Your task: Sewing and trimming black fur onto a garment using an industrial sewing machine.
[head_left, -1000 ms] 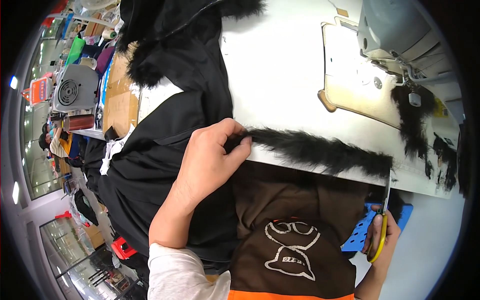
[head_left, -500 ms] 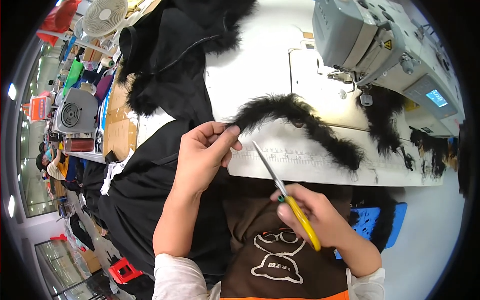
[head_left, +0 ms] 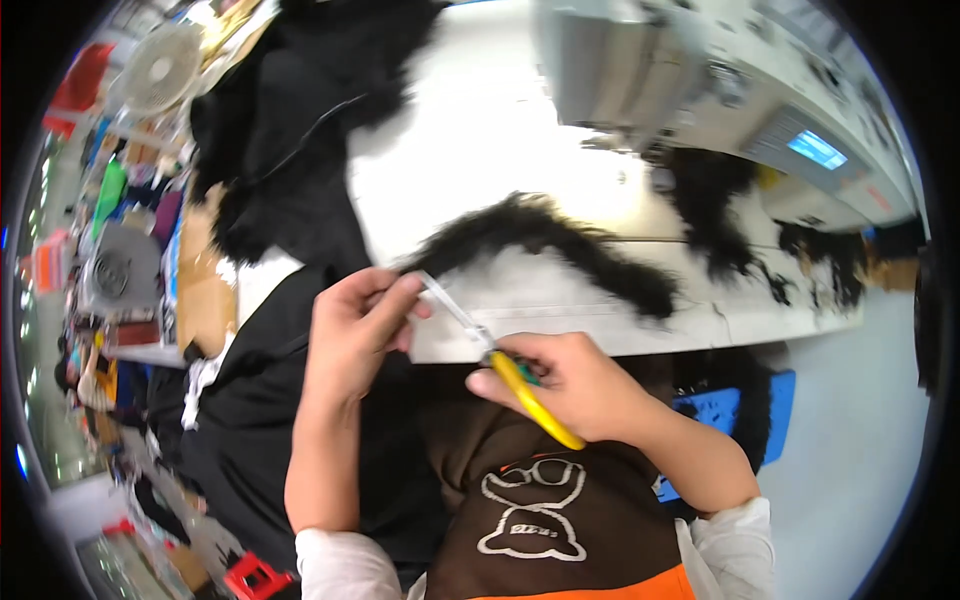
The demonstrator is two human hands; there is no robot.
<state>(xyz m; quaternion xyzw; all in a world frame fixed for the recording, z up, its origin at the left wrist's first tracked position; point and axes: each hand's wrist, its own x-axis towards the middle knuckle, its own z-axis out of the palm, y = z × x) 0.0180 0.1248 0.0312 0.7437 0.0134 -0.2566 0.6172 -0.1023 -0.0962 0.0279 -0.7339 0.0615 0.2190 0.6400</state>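
My left hand [head_left: 360,325] pinches one end of a fluffy black fur trim strip [head_left: 520,222]. From there the strip arches to the right over the white sewing table [head_left: 450,120]. Yellow-handled scissors [head_left: 535,400] are gripped in my right hand [head_left: 570,375], and their blades point up and left. The blade tips come close to the pinched end of the strip; blur keeps me from telling whether they touch it. Black fur-edged fabric [head_left: 290,130] lies at the left of the table. More black cloth [head_left: 260,400] hangs down beside my left forearm.
A sewing machine [head_left: 640,80] with a lit screen [head_left: 817,149] stands at the far right. Black fur pieces [head_left: 710,205] lie below it. A blue perforated seat [head_left: 780,415] is at the lower right, and a red stool [head_left: 255,578] at the lower left. Another person [head_left: 90,375] is at the far left.
The scissors have moved up and left in my right hand, from below the strip to beside my left fingertips. The whole view has shifted and blurred; my left hand still pinches the strip.
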